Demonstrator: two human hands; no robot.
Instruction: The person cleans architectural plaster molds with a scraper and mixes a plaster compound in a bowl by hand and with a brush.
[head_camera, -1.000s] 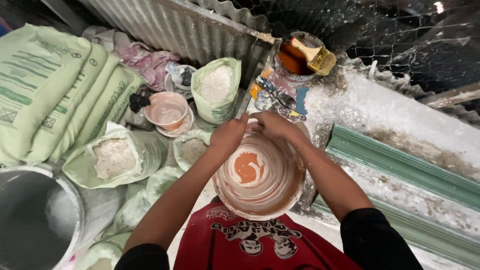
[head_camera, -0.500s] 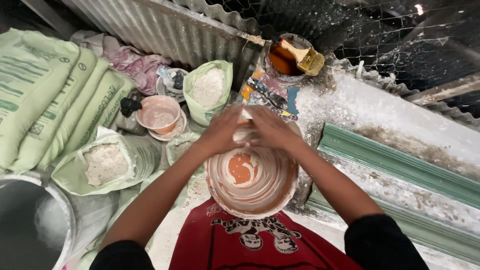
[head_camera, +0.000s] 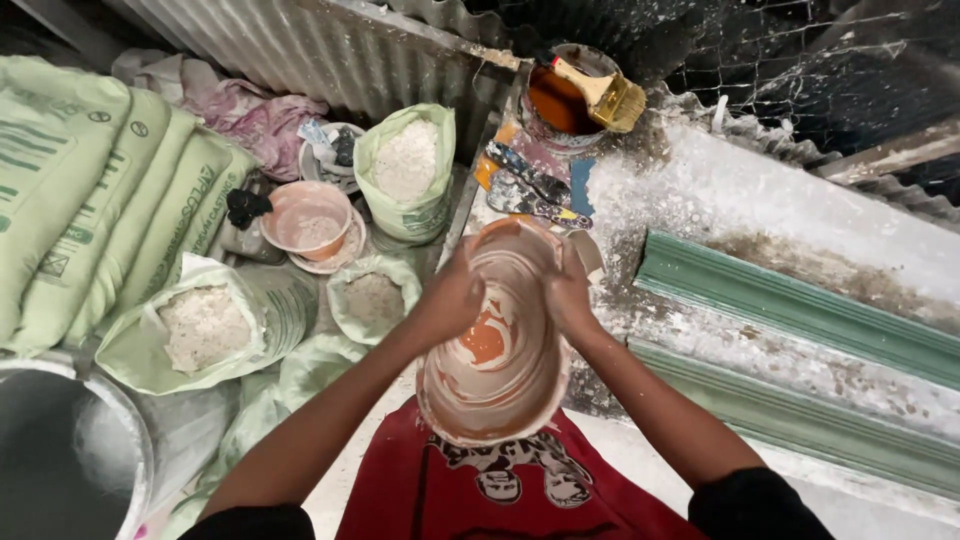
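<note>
Orange bowl (head_camera: 495, 350), flexible, coated inside with whitish plaster residue, held up in front of the chest over a red shirt (head_camera: 500, 490); squeezed out of round so that its long axis runs near-to-far, away from the body; left hand (head_camera: 450, 300) clamps the left rim, fingers curled over the edge; right hand (head_camera: 570, 295) presses the right rim from the opposite side; both palms face inward with the bowl between them; grip sits on the far half of the bowl, so the near rim hangs free toward the torso; neither hand clearly nearer, both at about the same reach. Bare orange patch at the bowl's centre; cannot tell whether any wet mix remains. Left of the hands, low down: open sack of white powder (head_camera: 205, 325); smaller sack (head_camera: 372, 298) just beside the left forearm; second orange bowl (head_camera: 305, 222) further off; stacked green sacks (head_camera: 90, 190) at far left. Ahead of the hands: scrapers (head_camera: 530, 188) on the dusty table (head_camera: 700, 200); tin with a brush (head_camera: 570, 95) beyond; green moulding strips (head_camera: 790, 310) to the right.
</note>
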